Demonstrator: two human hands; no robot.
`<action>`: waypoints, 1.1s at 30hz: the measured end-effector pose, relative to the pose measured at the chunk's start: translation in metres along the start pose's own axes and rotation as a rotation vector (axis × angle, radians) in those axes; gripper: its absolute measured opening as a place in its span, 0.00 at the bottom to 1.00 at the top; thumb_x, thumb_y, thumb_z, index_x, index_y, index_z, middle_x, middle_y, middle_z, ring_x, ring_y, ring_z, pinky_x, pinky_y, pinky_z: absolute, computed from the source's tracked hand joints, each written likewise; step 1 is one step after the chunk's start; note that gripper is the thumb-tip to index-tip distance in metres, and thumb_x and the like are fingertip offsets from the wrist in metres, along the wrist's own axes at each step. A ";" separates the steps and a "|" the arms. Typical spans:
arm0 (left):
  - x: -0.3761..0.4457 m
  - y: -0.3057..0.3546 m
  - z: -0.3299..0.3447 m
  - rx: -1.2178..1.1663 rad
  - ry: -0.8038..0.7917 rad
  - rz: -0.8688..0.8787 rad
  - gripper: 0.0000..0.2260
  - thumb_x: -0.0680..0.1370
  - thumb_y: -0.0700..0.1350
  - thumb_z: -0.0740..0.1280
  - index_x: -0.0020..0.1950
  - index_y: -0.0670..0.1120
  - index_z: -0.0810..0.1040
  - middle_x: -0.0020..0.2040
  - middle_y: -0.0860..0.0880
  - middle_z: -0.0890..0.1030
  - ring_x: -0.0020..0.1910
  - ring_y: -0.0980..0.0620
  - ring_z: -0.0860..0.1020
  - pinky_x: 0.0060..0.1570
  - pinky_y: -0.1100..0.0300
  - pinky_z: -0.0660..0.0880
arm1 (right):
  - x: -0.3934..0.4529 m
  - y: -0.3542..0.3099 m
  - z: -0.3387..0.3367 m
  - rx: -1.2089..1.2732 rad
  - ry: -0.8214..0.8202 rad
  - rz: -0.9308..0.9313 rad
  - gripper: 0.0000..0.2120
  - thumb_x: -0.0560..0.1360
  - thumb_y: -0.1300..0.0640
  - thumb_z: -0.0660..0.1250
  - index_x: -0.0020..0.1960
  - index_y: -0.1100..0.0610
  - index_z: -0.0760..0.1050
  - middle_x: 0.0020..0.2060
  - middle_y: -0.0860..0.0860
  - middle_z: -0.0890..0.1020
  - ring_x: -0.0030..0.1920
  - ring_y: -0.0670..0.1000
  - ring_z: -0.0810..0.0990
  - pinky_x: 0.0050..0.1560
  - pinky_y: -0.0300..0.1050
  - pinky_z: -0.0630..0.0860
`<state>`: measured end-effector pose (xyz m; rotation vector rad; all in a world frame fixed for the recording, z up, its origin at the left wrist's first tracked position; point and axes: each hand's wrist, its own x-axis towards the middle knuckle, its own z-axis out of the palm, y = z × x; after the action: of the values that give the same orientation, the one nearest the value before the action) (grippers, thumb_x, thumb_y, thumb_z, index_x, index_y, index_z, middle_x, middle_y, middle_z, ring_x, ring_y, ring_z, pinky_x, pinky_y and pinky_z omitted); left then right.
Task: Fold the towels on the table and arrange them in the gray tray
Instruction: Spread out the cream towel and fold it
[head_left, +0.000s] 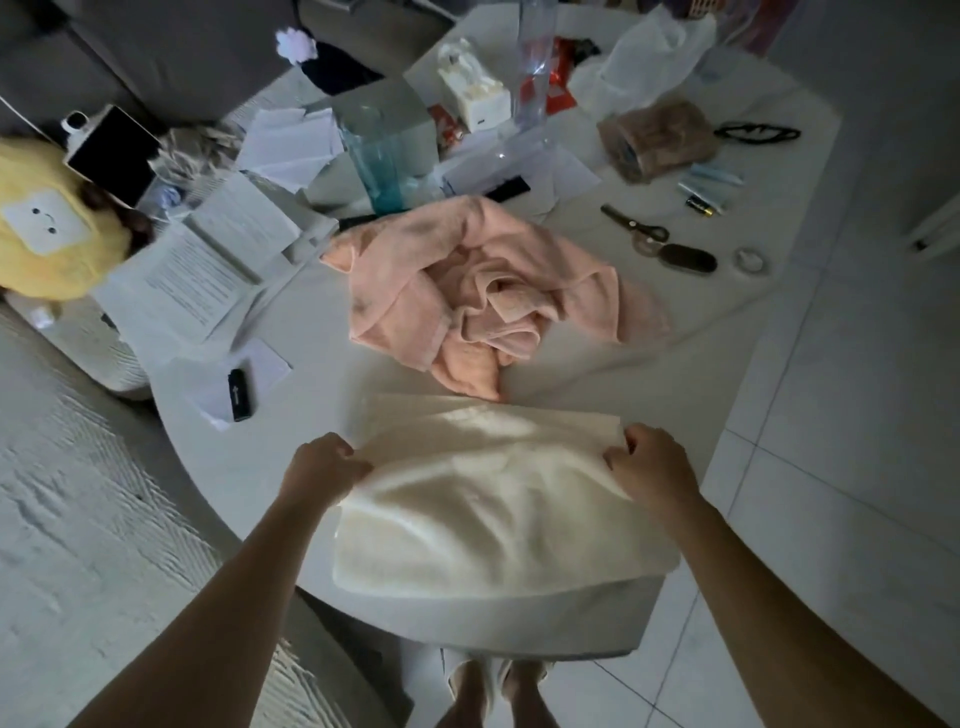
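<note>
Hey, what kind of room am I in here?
Probably a home living or dining room: a cluttered white table with papers and scissors, a grey sofa behind it, tiled floor.

Both hands, left (324, 465) and right (647, 462), pinch the far corners of a cream towel (493, 514) on the near table (291, 467), a crumpled pink towel (483, 291) beyond
</note>
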<state>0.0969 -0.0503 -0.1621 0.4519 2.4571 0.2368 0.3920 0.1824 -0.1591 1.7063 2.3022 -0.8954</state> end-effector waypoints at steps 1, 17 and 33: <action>0.000 -0.003 -0.004 -0.030 0.024 0.029 0.12 0.75 0.47 0.73 0.55 0.43 0.80 0.49 0.44 0.81 0.40 0.49 0.77 0.39 0.59 0.70 | -0.008 0.000 -0.001 -0.033 0.053 -0.037 0.13 0.70 0.57 0.66 0.32 0.53 0.63 0.35 0.53 0.74 0.40 0.59 0.76 0.38 0.46 0.67; 0.038 0.013 -0.005 -0.556 0.067 0.114 0.09 0.80 0.48 0.66 0.54 0.43 0.76 0.45 0.45 0.79 0.39 0.47 0.76 0.38 0.56 0.72 | -0.030 0.015 0.002 0.356 -0.037 0.266 0.03 0.71 0.62 0.63 0.45 0.59 0.73 0.41 0.54 0.79 0.39 0.54 0.78 0.36 0.45 0.72; 0.055 0.016 0.011 -0.358 0.059 0.390 0.03 0.76 0.51 0.68 0.45 0.55 0.81 0.41 0.55 0.84 0.43 0.54 0.80 0.42 0.59 0.73 | -0.005 0.002 0.024 0.370 0.147 0.286 0.10 0.74 0.57 0.63 0.38 0.63 0.71 0.34 0.55 0.74 0.37 0.56 0.73 0.35 0.47 0.66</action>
<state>0.0665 -0.0145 -0.1971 0.7667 2.2944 0.8452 0.3897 0.1661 -0.1769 2.2483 1.9870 -1.2257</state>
